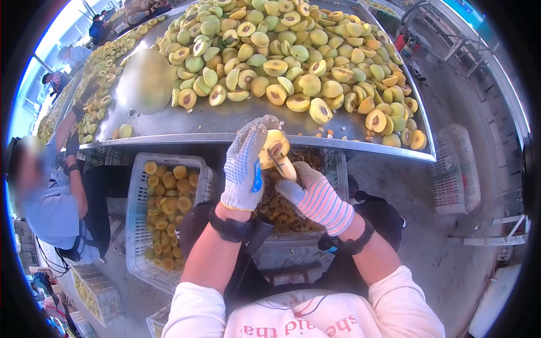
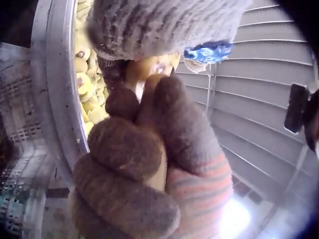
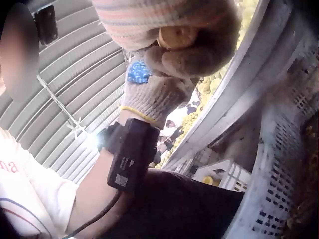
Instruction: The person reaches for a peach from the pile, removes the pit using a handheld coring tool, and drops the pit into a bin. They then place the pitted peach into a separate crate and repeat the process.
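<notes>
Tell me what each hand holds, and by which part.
Left hand: a cut fruit, by its outer side. Right hand: a tool, by its handle.

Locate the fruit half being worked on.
In the head view, the fruit half is near the centre, in the left hand, by the near edge of the metal table, with the right hand holding a tool to its cut face.

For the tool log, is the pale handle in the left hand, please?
No, the right hand grips the pale handle; the left hand holds a fruit.
</notes>
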